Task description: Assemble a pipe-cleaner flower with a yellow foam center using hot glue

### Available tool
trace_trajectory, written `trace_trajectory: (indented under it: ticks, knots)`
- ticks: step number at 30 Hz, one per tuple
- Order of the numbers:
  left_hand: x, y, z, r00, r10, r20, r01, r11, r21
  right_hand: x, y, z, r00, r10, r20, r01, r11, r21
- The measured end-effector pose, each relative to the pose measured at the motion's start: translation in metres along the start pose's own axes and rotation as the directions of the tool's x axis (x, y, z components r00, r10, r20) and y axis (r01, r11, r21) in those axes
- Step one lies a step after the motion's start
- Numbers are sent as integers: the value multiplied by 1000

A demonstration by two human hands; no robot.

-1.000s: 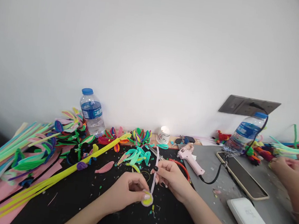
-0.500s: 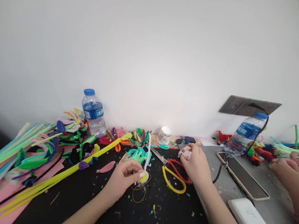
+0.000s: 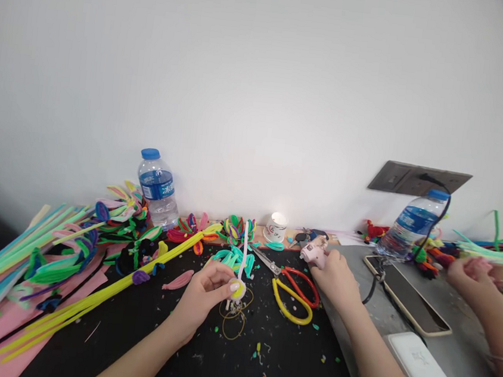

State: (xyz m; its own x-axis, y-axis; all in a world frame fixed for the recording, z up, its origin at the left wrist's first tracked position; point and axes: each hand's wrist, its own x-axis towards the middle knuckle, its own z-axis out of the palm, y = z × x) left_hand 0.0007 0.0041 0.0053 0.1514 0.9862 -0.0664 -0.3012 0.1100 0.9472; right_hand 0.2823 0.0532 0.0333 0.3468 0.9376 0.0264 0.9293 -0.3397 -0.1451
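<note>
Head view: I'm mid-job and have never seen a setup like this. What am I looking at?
There is no machine here. One camera, worn on a person's head, looks forward and down at their bare hands.

The left hand pinches a small yellow disc with a pale rim; a pale fuzzy strip stands up from it. The right hand is wrapped around the handle of a pink glue gun.

On the black mat lie scissors with red and yellow handles, yellow fuzzy stems and scattered scraps. A paper cup stands by the wall. At the far right, another person's hand is visible.
</note>
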Motion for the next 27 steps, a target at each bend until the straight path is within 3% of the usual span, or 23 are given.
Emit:
trace_trajectory:
  ticks: [4, 7, 10, 12, 15, 18, 20, 24, 27]
  knots:
    - [-1, 3, 1, 1000, -5, -7, 5, 1000, 7, -1, -3, -4, 976, -78, -202, 118, 973, 198]
    - [-1, 4, 1, 1000, -8, -10, 8, 1000, -2, -5, -8, -8, 934, -209, -291, 328, 826, 458]
    - [1, 2, 0, 1000, -8, -10, 8, 1000, -13, -12, -13, -9, 928, -328, -177, 347, 589, 730]
    - [1, 1, -1, 1000, -5, -8, 5, 1000, -19, -18, -16, -6, 915, -402, -27, 219, 438, 872]
    - [2, 0, -2, 1000, -1, 0, 1, 1000, -17, -25, -17, -1, 830, -537, 149, 19, 294, 956]
    - [2, 2, -1, 1000, 0, 12, 0, 1000, -18, -31, -18, 2, 720, -647, 250, -64, 297, 953]
    - [2, 3, 0, 1000, -2, 14, 2, 1000, -16, -34, -19, 2, 676, -680, 284, -63, 330, 942]
    - [1, 4, 1, 1000, -6, 10, 5, 1000, 8, -38, -24, 0, 666, -674, 321, -39, 399, 916]
    - [0, 4, 2, 1000, -3, 9, 3, 1000, 15, -39, -26, 0, 646, -694, 318, -35, 390, 920]
